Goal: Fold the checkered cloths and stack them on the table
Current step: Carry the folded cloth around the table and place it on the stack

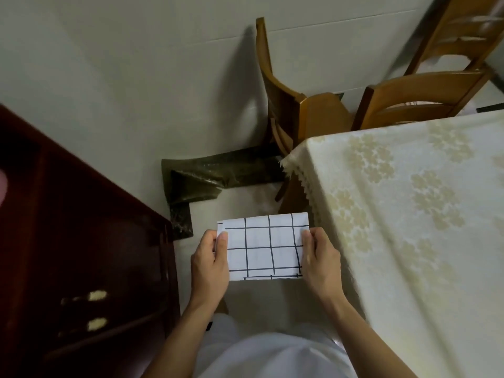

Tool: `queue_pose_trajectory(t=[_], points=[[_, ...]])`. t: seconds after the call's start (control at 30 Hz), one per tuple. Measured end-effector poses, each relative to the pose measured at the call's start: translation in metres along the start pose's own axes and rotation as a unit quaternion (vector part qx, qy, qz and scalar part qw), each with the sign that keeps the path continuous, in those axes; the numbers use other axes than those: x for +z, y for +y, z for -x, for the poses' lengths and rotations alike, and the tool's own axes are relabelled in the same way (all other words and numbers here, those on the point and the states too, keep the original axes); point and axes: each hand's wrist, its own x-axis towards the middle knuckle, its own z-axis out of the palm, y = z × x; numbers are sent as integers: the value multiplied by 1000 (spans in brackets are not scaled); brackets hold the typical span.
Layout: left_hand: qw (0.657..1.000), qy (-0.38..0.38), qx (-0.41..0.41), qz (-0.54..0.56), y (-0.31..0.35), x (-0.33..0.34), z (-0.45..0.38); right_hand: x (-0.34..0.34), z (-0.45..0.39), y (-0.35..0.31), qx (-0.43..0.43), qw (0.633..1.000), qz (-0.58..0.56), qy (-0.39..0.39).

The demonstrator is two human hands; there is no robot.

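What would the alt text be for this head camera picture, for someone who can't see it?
Seen from above, a person's left hand and right hand hold a folded white checkered cloth by its two short sides, above the floor. A table with a cream flowered tablecloth stands to the right, wooden chairs behind it.

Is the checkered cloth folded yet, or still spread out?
Folded. The checkered cloth is a compact rectangle with layered edges showing, held off the table between the left hand and right hand.
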Motion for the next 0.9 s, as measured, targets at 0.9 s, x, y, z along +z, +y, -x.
queue_pose_trajectory(t=[0.9], points=[[861, -444, 238, -71, 156, 160, -233, -20, -121, -39, 269, 872, -127, 388]])
